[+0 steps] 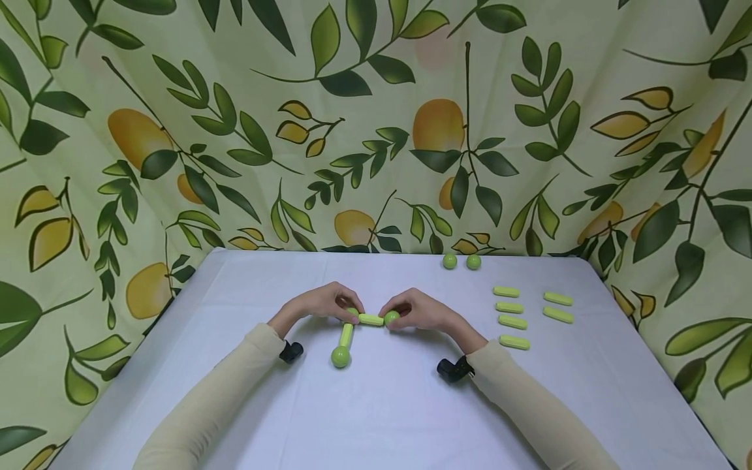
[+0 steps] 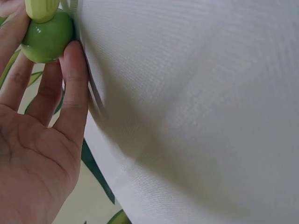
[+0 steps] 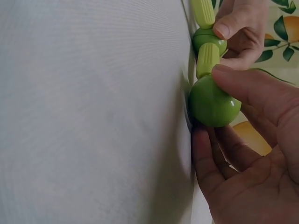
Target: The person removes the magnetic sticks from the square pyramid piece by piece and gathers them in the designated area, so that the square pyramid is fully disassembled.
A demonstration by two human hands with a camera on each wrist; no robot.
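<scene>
My left hand [image 1: 326, 301] pinches a green ball [image 2: 49, 37] at the corner of a joined chain of balls and rods. From that corner a light green rod [image 1: 346, 335] runs toward the front, ending in another green ball [image 1: 340, 356]. A second light green rod [image 1: 371, 319] reaches right from the corner to a third green ball [image 3: 214, 101]. Around this third ball my right hand [image 1: 424, 309] holds thumb and fingers, the thumb tip near the rod's end. The chain lies on the white-covered table [image 1: 376, 405].
Several loose light green rods [image 1: 513, 322] lie in two columns to the right, including a rod [image 1: 558, 314] in the farther column. Two green balls [image 1: 449, 261] sit at the table's back edge. A leaf-patterned curtain [image 1: 376, 130] hangs behind the table.
</scene>
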